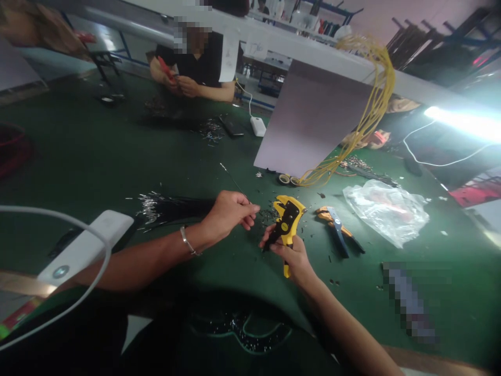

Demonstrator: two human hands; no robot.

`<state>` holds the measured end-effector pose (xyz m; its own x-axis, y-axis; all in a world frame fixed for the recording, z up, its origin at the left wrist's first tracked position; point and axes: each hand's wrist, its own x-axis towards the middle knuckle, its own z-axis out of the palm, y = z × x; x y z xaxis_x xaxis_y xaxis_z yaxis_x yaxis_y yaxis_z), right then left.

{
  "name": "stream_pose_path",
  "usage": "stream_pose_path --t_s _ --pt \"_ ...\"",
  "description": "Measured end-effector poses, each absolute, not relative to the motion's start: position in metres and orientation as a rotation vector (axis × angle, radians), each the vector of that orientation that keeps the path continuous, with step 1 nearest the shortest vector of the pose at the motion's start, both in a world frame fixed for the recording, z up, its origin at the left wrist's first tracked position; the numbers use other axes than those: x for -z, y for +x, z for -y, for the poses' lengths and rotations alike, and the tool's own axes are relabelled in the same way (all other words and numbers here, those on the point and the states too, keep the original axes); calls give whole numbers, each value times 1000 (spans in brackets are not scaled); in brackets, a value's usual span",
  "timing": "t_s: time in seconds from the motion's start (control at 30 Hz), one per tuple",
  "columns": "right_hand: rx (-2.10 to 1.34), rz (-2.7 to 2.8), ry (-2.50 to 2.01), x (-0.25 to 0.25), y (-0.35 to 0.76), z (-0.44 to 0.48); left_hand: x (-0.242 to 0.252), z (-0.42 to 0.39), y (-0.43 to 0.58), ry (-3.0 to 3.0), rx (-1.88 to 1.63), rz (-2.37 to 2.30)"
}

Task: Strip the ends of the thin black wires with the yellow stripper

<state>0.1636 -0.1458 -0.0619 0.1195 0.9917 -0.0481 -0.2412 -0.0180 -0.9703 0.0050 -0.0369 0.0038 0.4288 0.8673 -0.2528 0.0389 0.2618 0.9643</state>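
A thin black wire (236, 182) with a bare, silvery far end is pinched between the thumb and fingers of my left hand (230, 210). Just to the right, my right hand (291, 253) grips a yellow and black wire stripper (288, 220) by its handles, jaws pointing up and left. A small gap lies between my left fingertips and the stripper's jaws. Behind my left wrist, a bundle of black wires (176, 205) with stripped ends lies on the green table (129, 156). Small dark scraps (268, 214) are scattered beside the jaws.
A second stripper (336, 227) lies to the right, near a clear plastic bag (387, 209). Yellow wires (371, 109) hang over the frame behind tape rolls (287, 179). A white power bank (88, 245) with a cable sits at left. Another person (191, 68) works across the table.
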Motion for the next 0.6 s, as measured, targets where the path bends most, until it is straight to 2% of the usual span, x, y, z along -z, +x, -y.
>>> stream_pose_path --t_s 0.6 --pt "-1147 1038 -1264 64 161 144 -2 49 11 1101 -664 -916"
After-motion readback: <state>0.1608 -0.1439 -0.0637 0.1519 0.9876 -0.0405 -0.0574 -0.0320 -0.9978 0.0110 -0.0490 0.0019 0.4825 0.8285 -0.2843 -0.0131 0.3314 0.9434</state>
